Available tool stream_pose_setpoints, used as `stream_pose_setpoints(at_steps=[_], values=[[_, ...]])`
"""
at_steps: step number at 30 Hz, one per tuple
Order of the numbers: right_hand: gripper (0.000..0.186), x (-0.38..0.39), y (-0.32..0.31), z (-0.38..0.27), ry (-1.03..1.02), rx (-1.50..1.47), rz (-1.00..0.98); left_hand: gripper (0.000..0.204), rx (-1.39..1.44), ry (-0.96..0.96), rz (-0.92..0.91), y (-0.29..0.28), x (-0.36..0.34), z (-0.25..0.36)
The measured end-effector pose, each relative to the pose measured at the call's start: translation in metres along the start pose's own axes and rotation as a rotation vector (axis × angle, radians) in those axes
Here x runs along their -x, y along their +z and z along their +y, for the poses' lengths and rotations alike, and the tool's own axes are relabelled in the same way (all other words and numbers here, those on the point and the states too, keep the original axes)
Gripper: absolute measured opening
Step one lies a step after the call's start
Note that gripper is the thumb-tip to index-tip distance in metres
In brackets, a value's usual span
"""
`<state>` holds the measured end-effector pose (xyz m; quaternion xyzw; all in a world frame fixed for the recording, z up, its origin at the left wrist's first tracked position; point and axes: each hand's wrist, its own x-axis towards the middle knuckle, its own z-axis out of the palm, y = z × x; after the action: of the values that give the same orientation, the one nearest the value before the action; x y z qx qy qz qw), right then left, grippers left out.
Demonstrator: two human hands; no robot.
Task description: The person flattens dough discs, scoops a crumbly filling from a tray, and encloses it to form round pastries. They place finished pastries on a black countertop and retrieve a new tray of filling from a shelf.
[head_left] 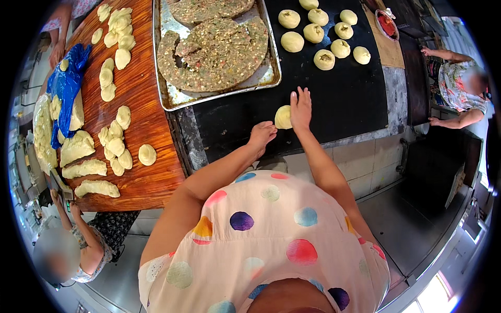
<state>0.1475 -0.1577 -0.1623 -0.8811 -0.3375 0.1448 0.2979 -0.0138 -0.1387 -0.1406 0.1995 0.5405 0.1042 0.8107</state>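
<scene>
A pale yellow dough ball point(283, 117) lies on the black worktop point(229, 130) in front of me. My right hand point(301, 109) is held flat along its right side, fingers stretched out and palm toward the ball. Just to the left and nearer to me, my left hand point(262, 134) has its fingers curled in; whatever may be inside them is hidden. Beyond my hands stands a metal tray point(219, 94) with large, speckled brown mounds of filling point(214, 55). Several round, filled dough buns point(324, 59) sit at the far right of the worktop, some with filling showing on top.
On the left, a wooden table point(151, 177) carries flattened dough pieces point(147, 155), dough strips point(97, 189) and a blue plastic bag point(70, 83). A bowl of red stuff point(387, 25) stands far right. Other people work at the right point(462, 88) and lower left point(94, 245).
</scene>
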Motion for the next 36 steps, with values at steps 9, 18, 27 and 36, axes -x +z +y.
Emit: stream_pose_setpoints(at_steps=[9,18,27,36], values=[[0.071,0.019,0.026,-0.024,-0.060,0.505,0.028,0.040,0.071,-0.079,-0.142,-0.005,0.000,0.016],[0.069,0.011,0.025,-0.034,-0.174,0.582,0.068,0.040,0.027,-0.131,-0.045,-0.023,0.032,0.040],[0.062,-0.007,0.034,-0.019,-0.112,0.456,0.109,0.034,0.120,-0.089,-0.026,-0.111,0.079,0.065],[0.066,0.029,0.026,-0.055,-0.369,0.433,0.038,0.034,0.023,-0.029,-0.088,-0.106,0.103,0.067]])
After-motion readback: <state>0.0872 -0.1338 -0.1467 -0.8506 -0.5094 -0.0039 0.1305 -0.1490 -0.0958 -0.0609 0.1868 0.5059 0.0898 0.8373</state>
